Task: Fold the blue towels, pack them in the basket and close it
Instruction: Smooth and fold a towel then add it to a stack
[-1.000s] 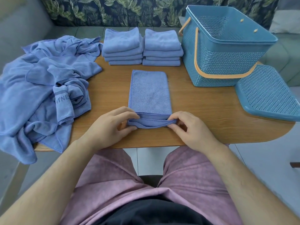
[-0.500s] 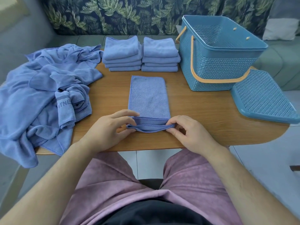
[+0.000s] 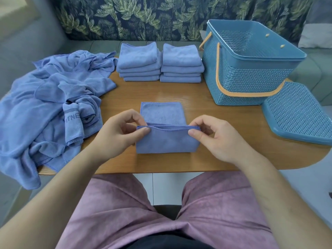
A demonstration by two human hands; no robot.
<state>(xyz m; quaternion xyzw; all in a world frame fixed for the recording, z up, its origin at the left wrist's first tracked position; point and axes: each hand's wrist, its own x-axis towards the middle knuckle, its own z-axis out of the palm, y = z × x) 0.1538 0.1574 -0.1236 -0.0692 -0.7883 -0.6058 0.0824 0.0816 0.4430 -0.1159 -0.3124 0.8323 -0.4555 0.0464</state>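
The blue towel lies in the middle of the tabletop, between the person and two stacks of folded towels; its far part rests flat on the wood, while its near end is raised off the surface. The left hand pinches the left corner of that raised hem between thumb and forefinger; the right hand pinches the right corner the same way; both are closed on the cloth, the other fingers loosely curled behind.

The step in hand looks like the cross fold, near end over far end. The cloth appears light, soft and quite limp; it sags slightly between the two grips and will not hold a shape on its own; its nap probably clings to itself, so it should not slide once laid down. The hem shows more than one layer, so each pinch should catch every layer at the corner, or the fold may splay.

A heap of unfolded towels covers the left end of the tabletop and hangs over its edge; the basket stands open at the far right, no towels visible inside it; its lid lies just beside it, nearer the person.
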